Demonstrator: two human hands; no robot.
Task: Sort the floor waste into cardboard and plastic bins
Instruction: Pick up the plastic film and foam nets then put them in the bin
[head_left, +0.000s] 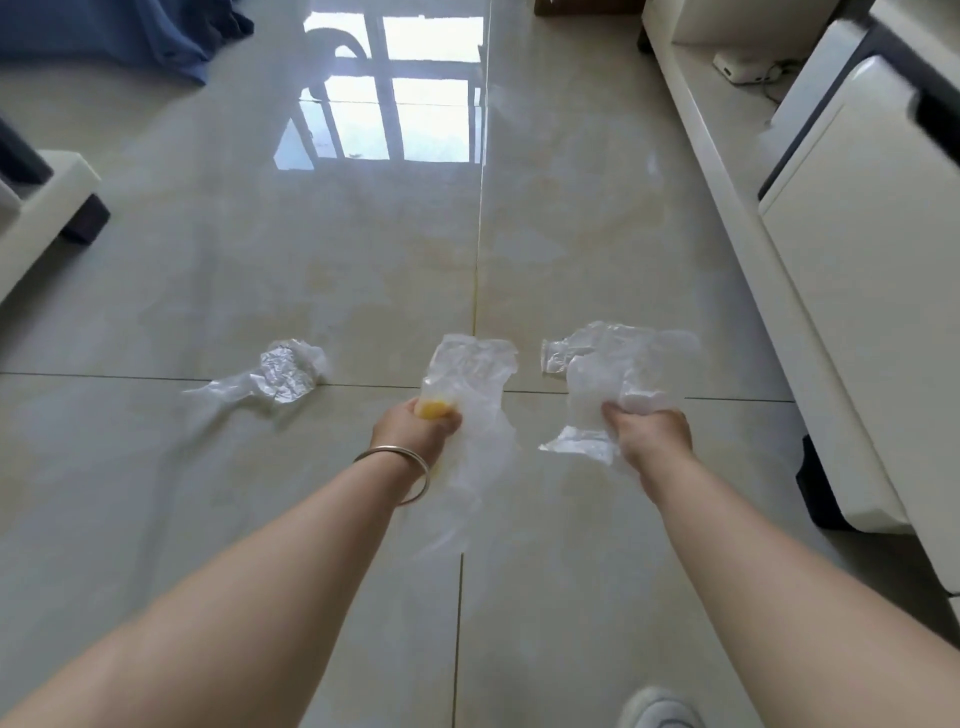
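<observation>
Yellow lump (434, 409), perhaps cap, half-hidden in left grip (415, 428)

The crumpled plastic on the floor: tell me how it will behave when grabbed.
The crumpled plastic looks like thin, creased film, so it will probably flop and collapse in the fingers. It likely weighs very little. On the glossy floor it may slide if pushed.

Bare forearms, no sleeves; thin silver bangle (402, 470) on left wrist; white shoe (657, 709)
</observation>
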